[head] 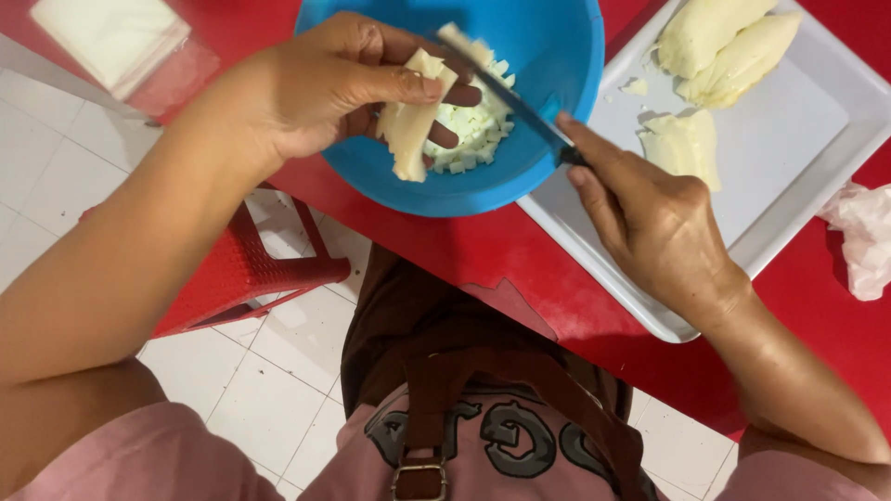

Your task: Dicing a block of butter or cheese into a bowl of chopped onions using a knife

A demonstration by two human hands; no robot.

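My left hand holds a pale yellow slab of peeled fruit over a blue bowl. My right hand grips a dark-handled knife, and its blade lies across the top of the slab. Small pale cubes are piled inside the bowl, under the slab. The bowl stands on a red table beside a white tray. On the tray lie two whole peeled pieces and a cut slab.
A red plastic chair stands on the white tiled floor under the table's edge. A folded white cloth lies at the table's far left. A crumpled pale plastic bag sits at the right edge.
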